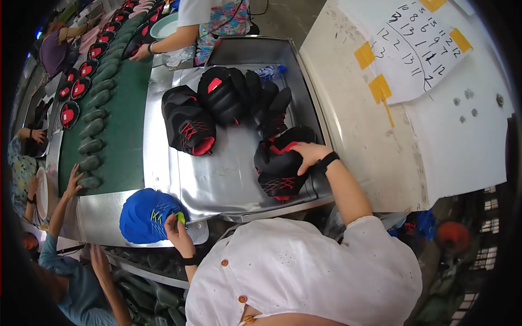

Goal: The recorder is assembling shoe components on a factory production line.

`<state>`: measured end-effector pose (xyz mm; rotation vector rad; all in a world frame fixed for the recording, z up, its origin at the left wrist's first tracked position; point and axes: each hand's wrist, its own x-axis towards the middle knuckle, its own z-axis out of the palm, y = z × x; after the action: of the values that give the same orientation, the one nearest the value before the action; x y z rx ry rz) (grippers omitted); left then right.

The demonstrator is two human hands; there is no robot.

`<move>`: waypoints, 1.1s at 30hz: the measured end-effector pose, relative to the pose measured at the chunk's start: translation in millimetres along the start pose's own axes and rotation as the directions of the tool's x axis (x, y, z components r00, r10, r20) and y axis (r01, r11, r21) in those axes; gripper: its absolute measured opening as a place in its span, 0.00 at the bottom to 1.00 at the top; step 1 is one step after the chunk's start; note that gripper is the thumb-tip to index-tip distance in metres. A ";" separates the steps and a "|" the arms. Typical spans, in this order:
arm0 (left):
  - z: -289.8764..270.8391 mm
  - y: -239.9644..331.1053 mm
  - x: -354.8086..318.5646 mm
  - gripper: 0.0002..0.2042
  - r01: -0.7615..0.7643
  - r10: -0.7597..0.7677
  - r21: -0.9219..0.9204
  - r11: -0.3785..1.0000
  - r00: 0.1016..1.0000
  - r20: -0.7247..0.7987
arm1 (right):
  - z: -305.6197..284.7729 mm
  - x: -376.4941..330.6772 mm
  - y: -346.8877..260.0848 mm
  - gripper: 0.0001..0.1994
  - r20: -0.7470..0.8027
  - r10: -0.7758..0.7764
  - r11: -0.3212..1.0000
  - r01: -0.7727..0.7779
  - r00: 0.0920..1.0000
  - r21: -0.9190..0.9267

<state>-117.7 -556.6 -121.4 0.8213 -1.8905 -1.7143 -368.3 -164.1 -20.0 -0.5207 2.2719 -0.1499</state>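
Note:
My left hand [178, 238] is at the lower left, its fingers curled against the yellow-green opening of a blue shoe upper [142, 216] with yellow-green laces. That upper rests on the metal edge beside the tray. My right hand [312, 156] grips the collar of a black shoe upper [278, 169] with red lining and red lacing, at the right side of a shiny metal tray [225, 171]. Farther back in the tray lie a black upper [187, 122] with red lacing and another dark upper [220, 92]. More black uppers [269, 106] are bunched near the tray's right wall.
A green conveyor belt [128, 108] at the left carries a row of dark shoe lasts [93, 127] beside black-and-red shoe parts [69, 113]. Co-workers' arms reach in from left and top. A plastic bottle [271, 71] lies at the tray's back. A white board [375, 163] stands right.

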 end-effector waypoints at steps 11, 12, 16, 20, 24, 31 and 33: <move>14.7 2.3 -0.6 0.07 0.024 -0.009 -0.083 0.996 0.984 0.180 | 35.0 21.9 -22.7 0.24 -0.535 0.028 0.998 -0.057 0.844 -0.037; 9.5 0.7 -2.2 0.07 0.018 -0.003 -0.079 0.997 0.982 0.188 | 34.7 20.5 -27.6 0.24 -0.598 0.041 0.999 -0.054 0.801 -0.003; 2.4 -3.9 -8.0 0.07 0.038 -0.020 -0.096 0.995 0.983 0.184 | 23.7 22.9 -39.7 0.22 -0.746 0.076 0.996 -0.009 0.661 0.093; -10.5 -4.9 -13.7 0.07 0.052 -0.040 -0.083 0.995 0.989 0.139 | 21.9 43.6 -60.3 0.26 -0.841 -0.012 0.996 0.082 0.540 0.038; -20.2 -14.0 -18.3 0.07 0.063 -0.054 -0.092 0.994 0.993 0.104 | 26.4 56.4 -70.9 0.27 -0.792 -0.068 0.996 0.082 0.607 -0.022; -29.7 -23.2 -26.1 0.08 0.120 -0.116 -0.055 0.991 0.991 0.073 | 30.1 44.6 -67.7 0.46 -0.755 -0.070 0.996 0.087 0.652 -0.017; -31.5 -15.1 -27.6 0.10 0.054 -0.054 0.014 0.998 0.999 -0.007 | 31.2 29.6 -80.0 0.44 -0.763 -0.047 0.999 0.011 0.645 -0.052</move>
<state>-74.5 -560.7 -131.0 0.8903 -1.8945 -1.7298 -338.0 -247.3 -40.1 -0.5869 3.1135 -0.4069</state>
